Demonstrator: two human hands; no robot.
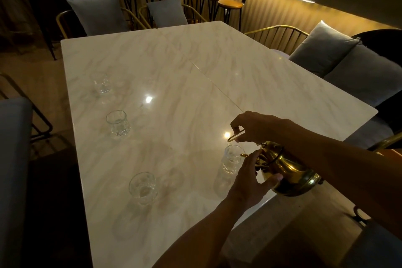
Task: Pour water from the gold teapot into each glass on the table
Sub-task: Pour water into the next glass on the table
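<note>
Tilting over the near right part of the marble worktop (174, 67): gold teapot (289, 174), spout end leaning toward the glass under the spout (231, 159), base turned toward the near right corner. Gripped from two sides. Right hand (254, 126) above, fingers pinched on the thin gold loop handle (233, 137), so right grip clenched on the handle. Left hand (250, 178) below and to the left, thumb pressed on the teapot's belly, fingers curled up at the lid or spout area, left grip grasping the teapot. Cannot tell in the dim light whether water runs from the spout, nor how full the glass beneath stands.

Lined up along the left edge, well apart from one another: near glass (143, 188), middle glass (118, 123), far glass (101, 82), all upright. Ringing the far and right edges: chairs with grey cushions (97, 14); beyond, a row of round-seated bar stools (229, 4).
</note>
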